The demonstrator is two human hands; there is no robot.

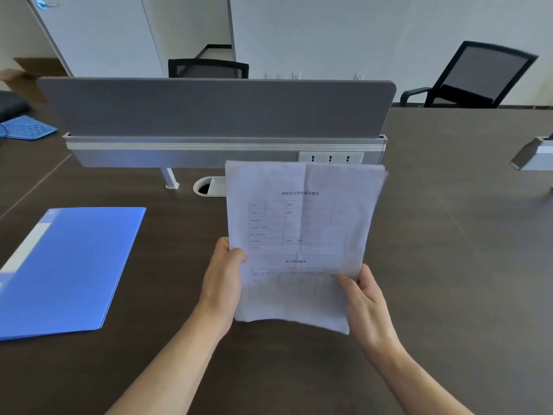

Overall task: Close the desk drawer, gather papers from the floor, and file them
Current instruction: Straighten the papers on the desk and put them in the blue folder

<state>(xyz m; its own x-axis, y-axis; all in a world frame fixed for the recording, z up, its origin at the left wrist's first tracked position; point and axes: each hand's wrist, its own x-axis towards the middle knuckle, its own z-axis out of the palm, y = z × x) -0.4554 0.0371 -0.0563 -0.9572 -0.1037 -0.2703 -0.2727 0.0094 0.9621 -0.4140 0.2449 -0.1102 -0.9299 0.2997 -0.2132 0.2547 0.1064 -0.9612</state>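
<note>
Two hands: you hold the sheaf of papers (300, 235) upright above the middle of the desk (449, 235), printed forms facing you.
Left hand (223, 278): thumb on the front of the stack's left edge, the other fingers hidden behind it, so you are pinching the sheets about a third of the way up.
Right hand (363, 298): thumb pressed on the front near the lower right corner, fingers curled behind, pinching that side as well.
Papers: at least two sheets, edges not flush at the top; the bottom edge bows and hangs clear of the desk.
Step in hand: by my reading, gathering is done and you are squaring the stack before filing.
Blue folder (68, 271): shut and flat by the desk's left edge, well apart from the papers.
Drawer: out of view, so you cannot tell its state.
Next move: likely tap the bottom edge on the desk to align, then free one hand to open the folder's cover.
Caution: one-handed, the loose sheets may slip or fan out.
</note>
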